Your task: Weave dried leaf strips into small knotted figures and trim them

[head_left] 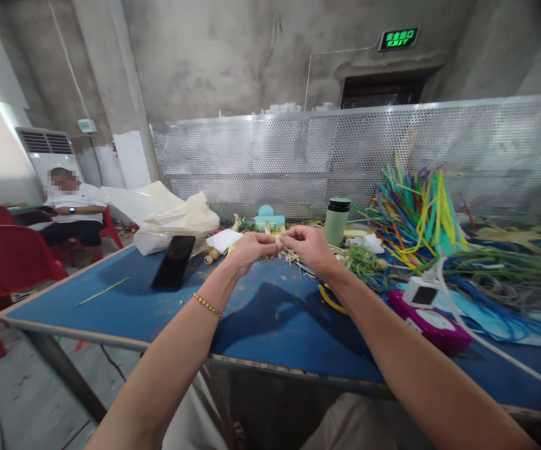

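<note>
**Over the blue counter, both hands pinch a pale strip**

Above the counter, we hold our left hand and right hand close together, fingers clamped on a small pale strip, with the phone lying to the left.

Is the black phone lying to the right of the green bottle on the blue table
No, the black phone lies left of the green bottle, beyond the left hand.
</note>
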`<action>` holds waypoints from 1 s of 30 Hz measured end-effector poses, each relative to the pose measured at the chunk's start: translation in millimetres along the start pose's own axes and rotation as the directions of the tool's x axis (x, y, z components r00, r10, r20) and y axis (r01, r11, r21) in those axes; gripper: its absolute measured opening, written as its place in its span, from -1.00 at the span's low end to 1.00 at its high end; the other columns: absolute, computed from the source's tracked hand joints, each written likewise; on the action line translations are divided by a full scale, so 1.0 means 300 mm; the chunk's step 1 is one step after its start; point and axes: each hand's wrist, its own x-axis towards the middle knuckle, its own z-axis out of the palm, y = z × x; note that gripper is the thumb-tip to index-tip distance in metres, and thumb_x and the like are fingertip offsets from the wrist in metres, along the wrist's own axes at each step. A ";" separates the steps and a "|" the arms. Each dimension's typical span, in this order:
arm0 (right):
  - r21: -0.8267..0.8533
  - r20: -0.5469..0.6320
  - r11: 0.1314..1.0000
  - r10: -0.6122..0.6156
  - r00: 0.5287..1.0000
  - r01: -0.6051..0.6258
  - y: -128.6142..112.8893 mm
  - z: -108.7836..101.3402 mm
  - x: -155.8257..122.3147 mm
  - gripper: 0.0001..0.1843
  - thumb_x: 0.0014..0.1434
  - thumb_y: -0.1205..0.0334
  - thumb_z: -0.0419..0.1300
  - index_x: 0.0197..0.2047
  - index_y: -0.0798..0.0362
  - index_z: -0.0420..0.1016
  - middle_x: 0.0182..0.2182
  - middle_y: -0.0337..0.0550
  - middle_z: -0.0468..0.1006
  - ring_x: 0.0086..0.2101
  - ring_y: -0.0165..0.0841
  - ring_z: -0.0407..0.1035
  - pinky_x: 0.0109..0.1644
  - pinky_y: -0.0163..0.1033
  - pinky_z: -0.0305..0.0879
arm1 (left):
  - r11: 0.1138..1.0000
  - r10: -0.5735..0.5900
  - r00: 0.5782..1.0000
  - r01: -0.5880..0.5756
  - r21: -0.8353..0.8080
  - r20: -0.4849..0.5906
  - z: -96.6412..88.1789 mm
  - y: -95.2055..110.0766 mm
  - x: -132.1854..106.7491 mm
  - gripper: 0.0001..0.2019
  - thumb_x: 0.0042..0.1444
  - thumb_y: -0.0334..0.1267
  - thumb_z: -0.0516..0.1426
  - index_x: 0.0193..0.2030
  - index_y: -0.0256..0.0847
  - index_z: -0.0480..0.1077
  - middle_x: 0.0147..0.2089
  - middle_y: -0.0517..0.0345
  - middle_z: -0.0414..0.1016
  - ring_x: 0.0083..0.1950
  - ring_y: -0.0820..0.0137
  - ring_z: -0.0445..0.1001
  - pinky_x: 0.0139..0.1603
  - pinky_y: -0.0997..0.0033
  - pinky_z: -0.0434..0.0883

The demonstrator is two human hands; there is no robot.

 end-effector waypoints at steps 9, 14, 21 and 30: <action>-0.051 -0.004 0.999 -0.008 1.000 0.008 0.017 0.004 0.007 -0.73 -0.02 0.08 0.22 -0.49 0.15 0.52 -0.54 -0.15 0.54 -0.51 -0.41 0.29 -0.44 -0.32 0.20 | 1.000 0.007 1.000 -0.006 0.027 -0.017 0.004 0.005 -0.002 -0.78 -0.14 -0.17 0.32 -0.52 -0.33 0.51 -0.55 0.14 0.42 -0.47 0.48 0.31 -0.33 0.38 0.23; -0.040 -0.007 0.999 -0.003 1.000 0.003 0.022 0.007 0.007 -0.73 -0.02 0.08 0.23 -0.48 0.15 0.52 -0.54 -0.15 0.53 -0.50 -0.41 0.29 -0.43 -0.31 0.19 | 1.000 -0.014 0.999 0.013 -0.017 -0.029 0.018 0.010 -0.003 -0.78 -0.15 -0.18 0.31 -0.55 -0.33 0.48 -0.56 0.15 0.41 -0.49 0.49 0.30 -0.36 0.39 0.21; 0.068 -0.033 0.995 0.077 0.996 -0.074 0.035 -0.027 0.025 -0.48 0.13 -0.18 0.13 -0.43 0.16 0.57 -0.50 -0.09 0.55 -0.48 -0.36 0.34 -0.41 -0.28 0.21 | 0.998 -0.018 0.999 0.016 -0.056 -0.040 0.003 0.005 0.002 -0.81 -0.14 -0.21 0.31 -0.51 -0.32 0.51 -0.53 0.15 0.44 -0.50 0.50 0.31 -0.35 0.40 0.24; 0.155 0.318 0.950 0.213 0.924 -0.273 0.056 -0.071 0.025 -0.53 -0.06 -0.18 0.32 -0.52 0.12 0.50 -0.56 -0.15 0.48 -0.52 -0.41 0.30 -0.43 -0.28 0.18 | 0.998 0.034 0.995 -0.040 0.056 0.096 -0.012 0.012 -0.002 -0.81 -0.06 -0.20 0.27 -0.50 -0.32 0.51 -0.52 0.13 0.43 -0.46 0.48 0.33 -0.33 0.40 0.26</action>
